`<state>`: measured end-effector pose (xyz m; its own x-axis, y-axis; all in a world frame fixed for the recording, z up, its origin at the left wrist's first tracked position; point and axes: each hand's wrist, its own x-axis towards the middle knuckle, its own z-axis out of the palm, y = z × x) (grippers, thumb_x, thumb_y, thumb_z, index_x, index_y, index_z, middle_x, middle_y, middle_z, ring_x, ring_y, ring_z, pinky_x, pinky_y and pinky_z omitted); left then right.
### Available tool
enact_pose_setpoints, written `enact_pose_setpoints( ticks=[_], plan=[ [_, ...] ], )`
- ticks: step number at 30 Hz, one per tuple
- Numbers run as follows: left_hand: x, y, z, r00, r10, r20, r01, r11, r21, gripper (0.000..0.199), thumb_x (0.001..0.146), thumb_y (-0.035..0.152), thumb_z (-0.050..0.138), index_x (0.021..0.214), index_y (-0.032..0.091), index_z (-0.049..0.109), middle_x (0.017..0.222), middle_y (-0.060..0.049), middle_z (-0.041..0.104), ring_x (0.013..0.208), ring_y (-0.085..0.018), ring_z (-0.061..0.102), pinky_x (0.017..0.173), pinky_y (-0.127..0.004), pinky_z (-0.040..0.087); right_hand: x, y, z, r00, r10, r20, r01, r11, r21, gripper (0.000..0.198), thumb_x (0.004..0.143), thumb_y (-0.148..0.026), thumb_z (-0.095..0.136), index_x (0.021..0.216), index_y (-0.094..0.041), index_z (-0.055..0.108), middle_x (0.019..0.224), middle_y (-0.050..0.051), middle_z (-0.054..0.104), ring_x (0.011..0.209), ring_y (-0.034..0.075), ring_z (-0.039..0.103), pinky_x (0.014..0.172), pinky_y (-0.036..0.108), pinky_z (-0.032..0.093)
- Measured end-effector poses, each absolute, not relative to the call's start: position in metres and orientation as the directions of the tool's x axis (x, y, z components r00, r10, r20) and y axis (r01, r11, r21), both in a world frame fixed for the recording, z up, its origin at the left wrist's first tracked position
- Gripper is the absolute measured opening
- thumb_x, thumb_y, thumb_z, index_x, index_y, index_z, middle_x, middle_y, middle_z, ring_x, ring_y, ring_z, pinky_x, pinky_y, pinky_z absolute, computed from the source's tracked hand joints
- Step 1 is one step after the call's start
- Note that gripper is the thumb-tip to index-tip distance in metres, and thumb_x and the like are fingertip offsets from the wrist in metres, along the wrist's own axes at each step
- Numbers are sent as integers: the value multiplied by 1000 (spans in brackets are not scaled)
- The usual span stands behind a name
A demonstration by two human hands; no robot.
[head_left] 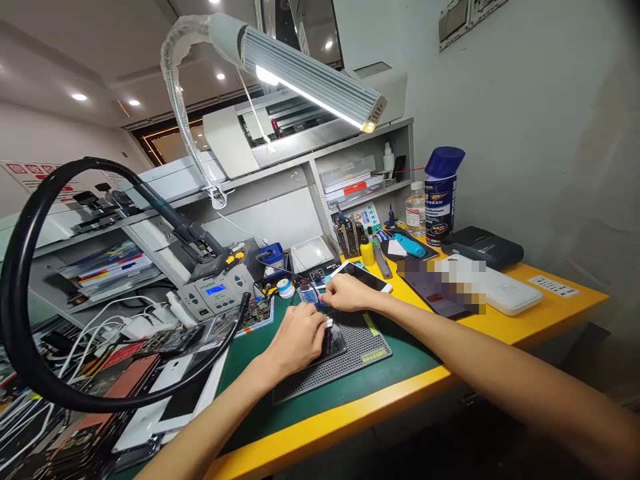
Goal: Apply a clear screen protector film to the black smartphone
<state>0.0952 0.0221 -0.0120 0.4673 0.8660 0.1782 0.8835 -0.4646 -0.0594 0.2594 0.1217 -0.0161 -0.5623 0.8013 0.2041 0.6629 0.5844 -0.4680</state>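
My left hand [301, 338] is closed over a dark, glossy phone [334, 344], hiding much of it. A small white bit [329, 323] shows by its fingertips; I cannot tell what it is. The phone lies on a grey perforated mat [345, 363]. Just beyond, my right hand [349, 293] is curled with its fingertips pinched together near the mat's far edge. Whatever it pinches is too small or hidden to name. A white-framed phone [383, 285] lies behind the right hand, and a small white-and-blue jar [285, 289] stands to the left.
A soldering or hot-air station [216, 293] stands behind at left, its black hose [15, 300] looping toward the front. Stacked phone parts [100, 427] crowd the left. Rightward are a dark phone [425, 287], a white case [510, 288] and a spray can [440, 207]. A lamp [310, 73] hangs above.
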Motion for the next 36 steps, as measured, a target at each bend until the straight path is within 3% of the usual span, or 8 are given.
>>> enact_pose_setpoints(
  ticks=[14, 36],
  plan=[
    [16, -19, -12, 386, 901, 200, 922, -366, -127, 31, 101, 21, 40, 101, 18, 71, 90, -7, 62, 88, -24, 56, 81, -40, 42, 259, 122, -18, -579, 789, 206, 642, 597, -481, 37, 88, -37, 59, 57, -17, 61, 59, 2, 55, 57, 13, 43, 54, 26, 24],
    [101, 27, -11, 605, 778, 170, 793, -568, -219, 26, 99, 20, 41, 97, 17, 67, 97, -11, 62, 94, -26, 54, 84, -42, 41, 258, 125, -19, -592, 771, 236, 626, 624, -469, 30, 85, -27, 56, 59, -15, 62, 57, 0, 56, 57, 12, 45, 54, 25, 26]
  ],
)
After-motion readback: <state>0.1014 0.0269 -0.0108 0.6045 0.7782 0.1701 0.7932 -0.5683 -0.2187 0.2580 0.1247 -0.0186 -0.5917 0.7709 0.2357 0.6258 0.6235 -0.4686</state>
